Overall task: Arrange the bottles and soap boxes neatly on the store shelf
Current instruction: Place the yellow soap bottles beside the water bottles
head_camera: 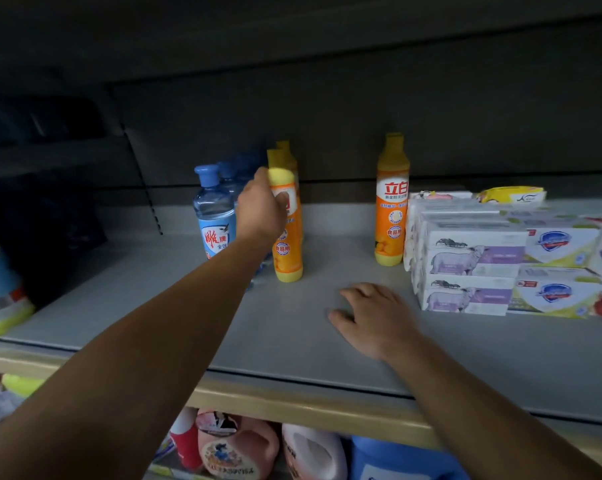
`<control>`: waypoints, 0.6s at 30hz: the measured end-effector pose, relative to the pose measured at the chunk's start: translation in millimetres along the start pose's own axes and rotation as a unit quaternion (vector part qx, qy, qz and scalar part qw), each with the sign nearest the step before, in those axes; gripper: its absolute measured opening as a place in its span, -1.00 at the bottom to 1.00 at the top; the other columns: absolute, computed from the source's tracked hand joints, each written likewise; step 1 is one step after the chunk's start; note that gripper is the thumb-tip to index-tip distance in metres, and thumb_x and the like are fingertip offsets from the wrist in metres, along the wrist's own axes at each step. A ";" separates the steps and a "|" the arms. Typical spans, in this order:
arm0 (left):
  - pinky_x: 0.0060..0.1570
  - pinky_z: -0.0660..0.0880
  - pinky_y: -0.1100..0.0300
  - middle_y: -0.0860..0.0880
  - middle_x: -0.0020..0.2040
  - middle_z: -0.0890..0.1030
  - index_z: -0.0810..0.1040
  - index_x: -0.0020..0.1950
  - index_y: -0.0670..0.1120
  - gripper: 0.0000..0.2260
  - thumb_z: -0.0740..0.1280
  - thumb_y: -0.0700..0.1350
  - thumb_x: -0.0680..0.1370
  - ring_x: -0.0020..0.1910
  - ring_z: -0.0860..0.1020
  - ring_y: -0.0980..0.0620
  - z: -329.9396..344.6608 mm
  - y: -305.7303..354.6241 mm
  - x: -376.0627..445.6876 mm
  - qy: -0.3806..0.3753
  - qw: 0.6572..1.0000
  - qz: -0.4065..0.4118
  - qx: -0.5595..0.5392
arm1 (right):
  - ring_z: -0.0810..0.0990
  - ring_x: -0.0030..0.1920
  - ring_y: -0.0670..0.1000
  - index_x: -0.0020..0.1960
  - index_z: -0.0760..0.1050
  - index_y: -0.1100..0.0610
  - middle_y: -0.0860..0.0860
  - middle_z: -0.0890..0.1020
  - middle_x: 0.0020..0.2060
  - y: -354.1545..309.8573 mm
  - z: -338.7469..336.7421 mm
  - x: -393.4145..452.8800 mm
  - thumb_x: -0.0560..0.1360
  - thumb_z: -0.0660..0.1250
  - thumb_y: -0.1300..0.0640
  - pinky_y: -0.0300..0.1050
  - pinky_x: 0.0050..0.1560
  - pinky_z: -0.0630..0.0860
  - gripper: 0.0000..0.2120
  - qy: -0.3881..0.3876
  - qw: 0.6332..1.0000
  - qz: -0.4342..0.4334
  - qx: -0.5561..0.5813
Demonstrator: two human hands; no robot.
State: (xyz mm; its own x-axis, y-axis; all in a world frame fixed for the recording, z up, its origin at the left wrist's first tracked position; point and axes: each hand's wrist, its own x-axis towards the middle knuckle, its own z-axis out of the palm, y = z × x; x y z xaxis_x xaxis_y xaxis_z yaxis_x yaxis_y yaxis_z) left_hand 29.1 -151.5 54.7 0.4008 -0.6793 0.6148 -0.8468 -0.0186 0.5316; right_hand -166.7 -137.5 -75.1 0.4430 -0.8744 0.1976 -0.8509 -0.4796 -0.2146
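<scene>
On the grey shelf (pixel 292 327), the lone orange bottle (pixel 392 202) with the red-and-white label stands upright and serves as the marker for everything else. Just right of it, nearly touching its base, sit the stacked soap boxes (pixel 469 265) printed with a sheep, and further right more soap boxes (pixel 556 268) bearing a blue shield; a yellow packet (pixel 511 195) lies on top of the stack, toward the back. Well left of the lone bottle stands a second orange bottle (pixel 287 247), with another orange one (pixel 284 148) close behind it and blue-capped clear bottles (pixel 213 209) just beyond on its far side. The left hand (pixel 259 206) is curled around the upper part of that second orange bottle, fingers closed on it below the cap. The right hand (pixel 372 313) lies in front of the lone bottle, nearer the shelf edge, palm down on the bare surface with fingers loosely spread and holding nothing. Below the shelf edge, larger jugs (pixel 237 448) show on the lower level
</scene>
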 end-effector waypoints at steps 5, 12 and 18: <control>0.03 0.44 0.01 -0.22 0.17 0.52 0.39 0.20 -0.19 -0.77 0.28 -0.15 0.59 0.16 0.50 -0.21 10.4 6.9 13.1 0.002 1.000 -0.025 0.014 | 0.23 0.47 0.04 0.48 0.29 -0.09 -0.10 0.32 0.46 2.0 1.8 1.2 0.53 0.02 -0.30 -0.02 0.47 0.13 -0.41 0.002 1.000 0.000 0.006; 0.04 0.54 -0.02 -0.25 0.20 0.52 0.35 0.40 -0.21 -0.51 0.36 -0.05 0.55 0.15 0.54 -0.23 3.0 26.6 46.0 -0.024 0.996 -0.027 0.086 | 0.25 0.45 0.04 0.46 0.30 -0.09 -0.08 0.35 0.43 0.6 -1.7 -1.9 0.54 0.03 -0.28 -0.03 0.46 0.13 -0.44 0.006 1.000 -0.002 0.015; -0.08 0.50 0.07 -0.13 0.05 0.56 0.48 0.19 -0.13 -0.74 0.33 -0.03 0.57 0.07 0.58 -0.16 2.7 23.7 70.4 -0.081 0.989 0.015 0.120 | 0.24 0.45 0.04 0.44 0.32 -0.08 -0.09 0.35 0.43 0.2 -3.5 -2.8 0.54 0.03 -0.28 -0.03 0.44 0.14 -0.45 0.004 1.000 -0.002 0.018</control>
State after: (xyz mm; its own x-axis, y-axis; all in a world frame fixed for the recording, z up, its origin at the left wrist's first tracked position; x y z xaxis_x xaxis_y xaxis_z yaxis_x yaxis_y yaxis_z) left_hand 36.3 -201.7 109.0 0.3297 -0.7900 0.5169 -0.9238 -0.1570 0.3492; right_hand -169.1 -134.9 -72.4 0.4436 -0.8721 0.2064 -0.8382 -0.4853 -0.2488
